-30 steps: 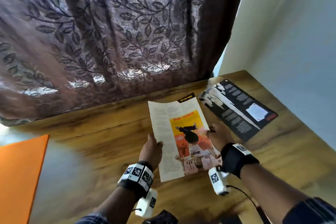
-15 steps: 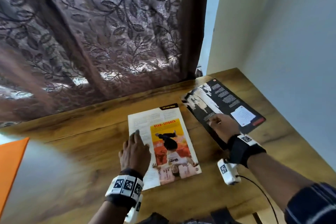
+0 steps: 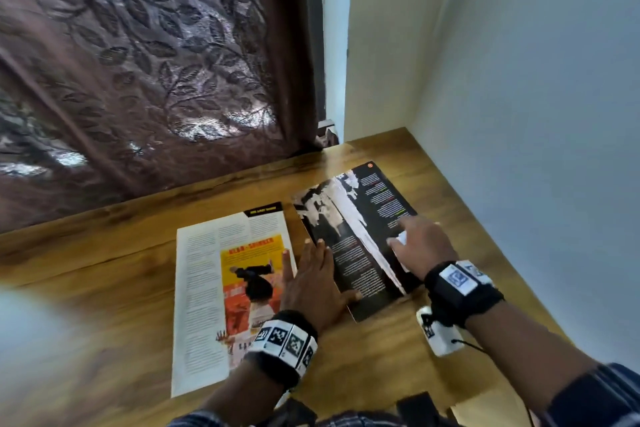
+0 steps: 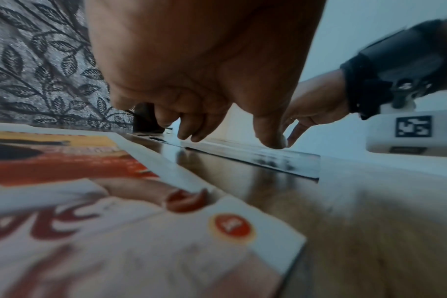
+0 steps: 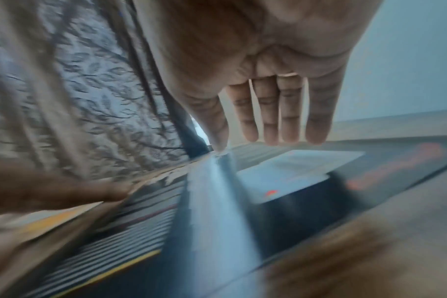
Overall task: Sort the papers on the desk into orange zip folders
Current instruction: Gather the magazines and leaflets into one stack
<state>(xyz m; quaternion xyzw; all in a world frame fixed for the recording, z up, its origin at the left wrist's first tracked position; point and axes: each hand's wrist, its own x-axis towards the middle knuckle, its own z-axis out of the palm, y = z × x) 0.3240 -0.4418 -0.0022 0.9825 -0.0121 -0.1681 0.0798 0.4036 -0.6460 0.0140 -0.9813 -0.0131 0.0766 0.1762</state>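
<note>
Two papers lay flat on the wooden desk (image 3: 104, 274), side by side and close to the far right corner. The nearer one was a white page (image 3: 204, 288) with columns of small print and a yellow-and-orange picture panel; its right edge ran just beside the dark page (image 3: 349, 243), a black sheet with a white torn-looking image and lines of pale text, set at a slant towards the wall.

The left hand (image 3: 311, 284) lay across the gap between the two — palm down, fingers stretched out and spread, the thumb touching the lower edge of the dark page and the other fingers reaching over the white page's right margin. It gripped nothing; the left wrist view showed its fingertips pointing down at the sheets.

The right hand (image 3: 420, 243) rested on the right half of the dark page, fingers straight and slack, pressing rather than holding. From its own wrist camera the four fingers (image 5: 281, 113) hung extended over a pale rectangle printed on that page, the thumb tip down on the paper.

Behind the desk hung a brown leaf-patterned curtain (image 3: 145, 55); a pale wall (image 3: 519, 80) closed the right side. The orange folders were out of sight.
</note>
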